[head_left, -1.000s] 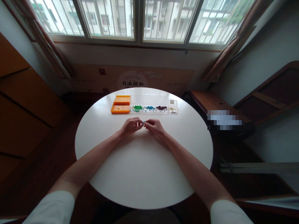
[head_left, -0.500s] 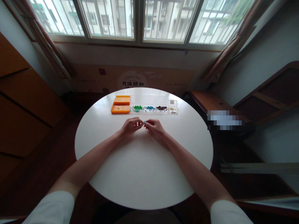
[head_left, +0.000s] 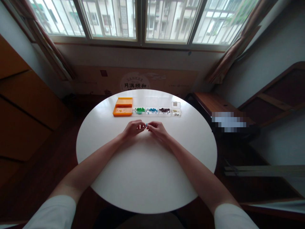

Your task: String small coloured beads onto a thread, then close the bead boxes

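Next to nothing moves between the earlier frames and this one: the left hand (head_left: 133,128) and right hand (head_left: 157,128) keep their place, and the blue piece (head_left: 146,124) between them may have turned slightly, though it is too small to be sure. A white round table (head_left: 147,178) fills the middle and lower centre of the frame. A barred window (head_left: 141,24) spans the top, with a curtain (head_left: 51,52) at upper left and another (head_left: 231,52) at upper right. A brown cabinet (head_left: 16,117) stands along the left edge; a tan banner (head_left: 88,78) with dark lettering lies below the window. At centre right is a wooden bench (head_left: 207,101). White sleeves (head_left: 58,210) show in the lower corners, the bare forearms running from them to the centre. Above the hands, a row of clear boxes (head_left: 152,101) lies with lids open, an orange box (head_left: 123,114) at its left end. Both hands pinch narrowly, thumbs and fingertips meeting at the blue piece, just left of the frame's centre. From left to right, the boxes hold a few yellow bits (head_left: 120,111), green bits (head_left: 140,109), blue bits (head_left: 152,110), dark bits (head_left: 164,110) and pale bits (head_left: 175,111).
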`<state>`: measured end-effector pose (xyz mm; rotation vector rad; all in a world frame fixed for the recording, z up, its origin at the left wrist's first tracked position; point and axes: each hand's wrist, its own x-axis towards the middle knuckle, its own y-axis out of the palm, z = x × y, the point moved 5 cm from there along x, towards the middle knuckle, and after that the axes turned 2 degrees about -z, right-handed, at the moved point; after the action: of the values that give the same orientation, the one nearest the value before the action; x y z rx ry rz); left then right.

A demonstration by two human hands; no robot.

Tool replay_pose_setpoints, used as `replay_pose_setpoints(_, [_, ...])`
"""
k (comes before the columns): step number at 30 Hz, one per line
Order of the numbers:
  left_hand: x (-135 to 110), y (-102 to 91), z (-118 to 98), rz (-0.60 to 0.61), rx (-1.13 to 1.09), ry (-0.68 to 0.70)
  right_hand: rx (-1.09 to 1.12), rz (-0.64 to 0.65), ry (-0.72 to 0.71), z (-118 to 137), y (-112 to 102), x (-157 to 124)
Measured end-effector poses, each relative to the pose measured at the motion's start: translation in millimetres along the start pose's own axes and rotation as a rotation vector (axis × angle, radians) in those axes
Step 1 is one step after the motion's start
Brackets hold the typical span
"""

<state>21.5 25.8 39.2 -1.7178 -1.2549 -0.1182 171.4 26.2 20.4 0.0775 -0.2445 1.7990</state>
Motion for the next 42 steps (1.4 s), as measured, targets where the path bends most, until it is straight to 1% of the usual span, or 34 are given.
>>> replay_pose_setpoints(11, [-0.5,-0.7,-0.2,-0.001,-0.006,0.002,0.004,0.004,0.003,-2.7,-0.3,1.4])
replay_pose_setpoints(22, [-0.7,0.0,0.5,0.001,-0.012,0.005,0.014,0.002,0.048,2.9,1.7,-0.5])
replay_pose_setpoints(27, [-0.7,0.7,2.6,0.004,-0.006,-0.006,0.003,0.006,0.037,4.0,1.7,-0.8])
replay_pose_setpoints(36, [0.1,-0.7,-2.6,0.025,0.008,0.002,-0.029,0.014,0.029,2.4,1.5,-0.5])
replay_pose_setpoints(42, [-0.6,0.5,-1.6,0.036,0.02,0.014,-0.043,0.018,0.017,1.6,1.3,-0.6])
